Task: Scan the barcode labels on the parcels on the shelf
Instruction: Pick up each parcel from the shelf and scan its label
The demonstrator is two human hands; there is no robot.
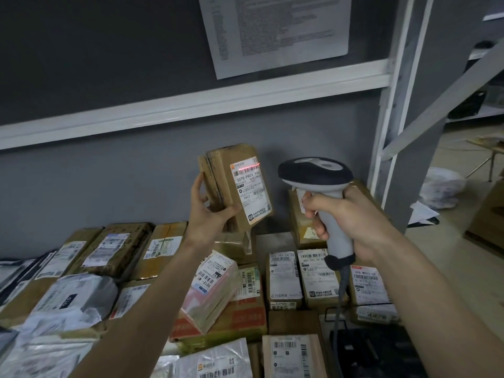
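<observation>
A red scan line crosses the white label [249, 186] on the flat cardboard parcel [231, 184] my left hand [208, 211] holds upright, fingers wrapped round its left edge. Just right, my right hand [346, 216] grips the smooth grey scanner [319, 192]. Taped boxes and crinkly bags cover the shelf [275, 241] below.

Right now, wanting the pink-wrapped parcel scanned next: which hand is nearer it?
Left. The left hand holds a cardboard parcel just above the pink-wrapped parcel; the right hand, holding the scanner, is farther right.
</observation>
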